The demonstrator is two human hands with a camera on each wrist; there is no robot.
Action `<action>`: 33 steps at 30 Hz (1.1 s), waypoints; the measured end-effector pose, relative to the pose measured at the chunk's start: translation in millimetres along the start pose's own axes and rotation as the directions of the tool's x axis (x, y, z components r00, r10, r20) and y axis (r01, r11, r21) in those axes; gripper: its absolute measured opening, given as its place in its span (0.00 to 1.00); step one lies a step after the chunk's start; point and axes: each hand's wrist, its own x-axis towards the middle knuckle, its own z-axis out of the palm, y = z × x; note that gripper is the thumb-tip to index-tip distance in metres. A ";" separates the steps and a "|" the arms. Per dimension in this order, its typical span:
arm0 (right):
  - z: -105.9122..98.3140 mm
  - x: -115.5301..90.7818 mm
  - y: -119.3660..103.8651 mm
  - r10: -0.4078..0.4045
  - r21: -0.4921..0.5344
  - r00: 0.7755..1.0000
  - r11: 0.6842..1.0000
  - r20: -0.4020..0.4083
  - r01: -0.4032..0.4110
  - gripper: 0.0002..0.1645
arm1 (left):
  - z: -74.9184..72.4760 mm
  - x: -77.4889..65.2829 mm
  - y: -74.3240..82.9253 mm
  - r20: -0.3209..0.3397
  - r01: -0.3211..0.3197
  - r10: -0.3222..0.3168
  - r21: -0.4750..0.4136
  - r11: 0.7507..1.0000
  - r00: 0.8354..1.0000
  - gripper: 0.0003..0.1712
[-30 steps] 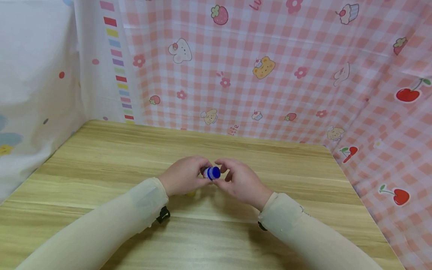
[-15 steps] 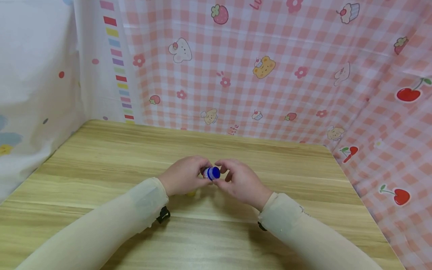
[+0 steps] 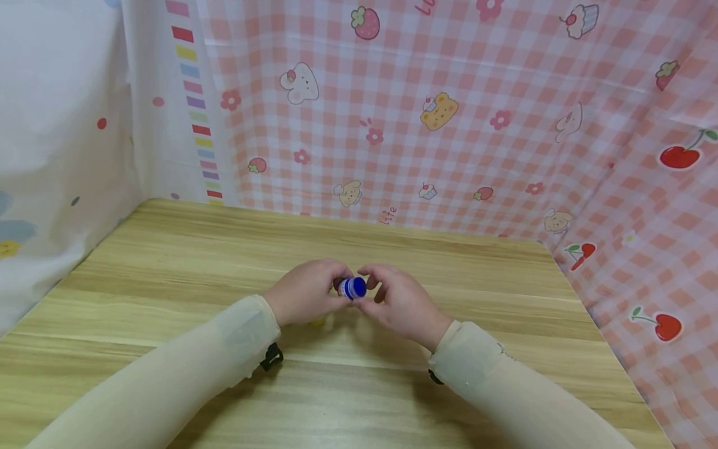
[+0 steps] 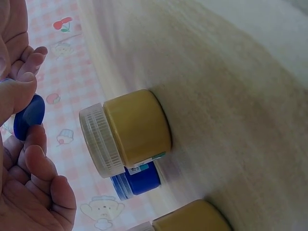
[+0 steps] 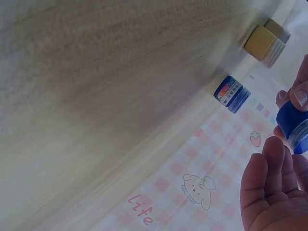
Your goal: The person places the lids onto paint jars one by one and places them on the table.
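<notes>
My left hand (image 3: 307,292) grips a small blue jar (image 3: 352,288) between thumb and fingers, tilted with its lid end toward the right. In the left wrist view the round blue base of the jar shows below the thumb. My right hand (image 3: 406,305) is at the lid end, thumb tip close to the lower edge of the jar and index finger arched above it. From the right wrist, its fingers (image 5: 274,166) look loosely extended beside the clear rim of the lid. Most of the jar's label is hidden by the left fingers.
On the wooden table (image 3: 359,393) stand a yellow jar with a clear lid (image 4: 139,127), a second yellow jar (image 4: 192,219) and another blue jar (image 5: 227,90). Only a yellow sliver (image 3: 318,322) shows under the left hand from the head. Checked cloth (image 3: 392,75) hangs behind.
</notes>
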 end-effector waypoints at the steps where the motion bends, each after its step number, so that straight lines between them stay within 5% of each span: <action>1: 0.0 0.0 0.2 -0.001 0.000 1.000 1.000 -0.002 0.001 0.25 | 0.0 0.1 0.0 -0.001 -0.001 0.001 0.002 1.000 1.000 0.14; 7: 0.5 -0.1 0.9 -0.002 -0.014 1.000 1.000 -0.007 0.002 0.16 | 0.2 1.0 -0.5 0.001 0.008 -0.008 0.004 1.000 1.000 0.13; 14: 0.9 -0.4 1.3 0.007 0.000 1.000 1.000 -0.004 -0.007 0.24 | -0.2 1.9 -0.4 -0.004 -0.003 0.003 0.026 1.000 1.000 0.14; 21: 1.2 -0.4 1.8 -0.008 0.001 1.000 1.000 -0.011 0.008 0.17 | 0.0 2.7 -0.8 -0.001 -0.004 0.004 0.032 0.999 1.000 0.13; 28: 0.6 -0.9 2.0 0.017 -0.004 1.000 1.000 -0.004 -0.017 0.25 | 1.0 2.6 -1.0 -0.004 -0.007 0.007 0.029 1.000 1.000 0.13; 33: 0.5 -1.2 1.9 0.004 0.003 1.000 1.000 -0.012 -0.004 0.20 | 0.6 3.1 0.0 -0.001 -0.002 0.002 0.031 1.000 1.000 0.13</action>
